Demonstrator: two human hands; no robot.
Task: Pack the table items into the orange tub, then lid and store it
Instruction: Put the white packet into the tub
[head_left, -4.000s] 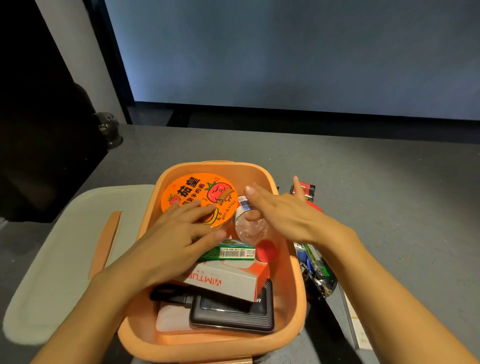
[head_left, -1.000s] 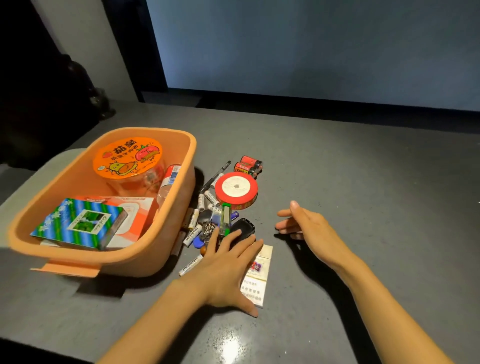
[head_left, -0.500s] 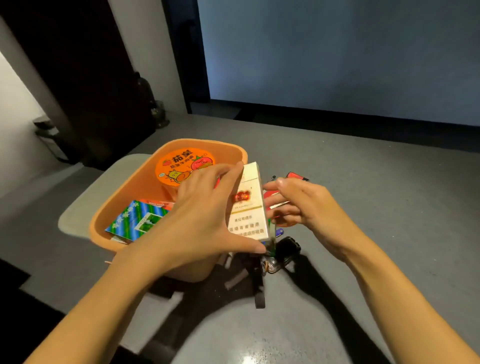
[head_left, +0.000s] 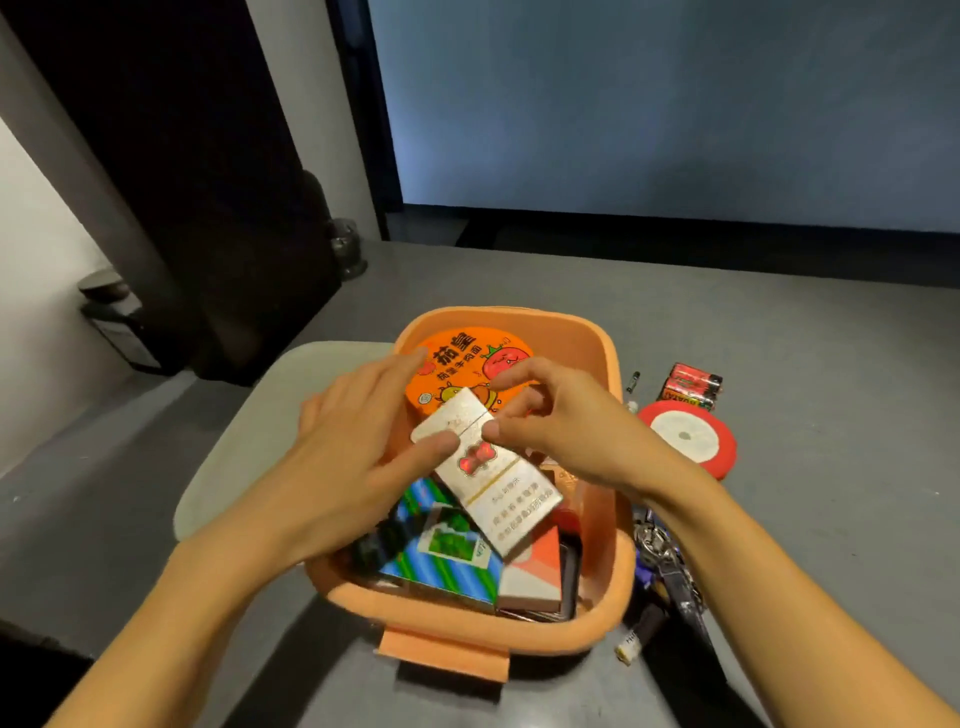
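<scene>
- One head-worn view, facing forward and steeply downward over the table (head_left: 779, 353).
- It sits close above the orange tub (head_left: 609, 364), which fills mid-frame.

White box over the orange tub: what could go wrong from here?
The white box is tilted above a blue box and a noodle cup; it may end up sticking out, blocking the lid. Batteries, tape roll and keys beside the tub could get forgotten.
</scene>
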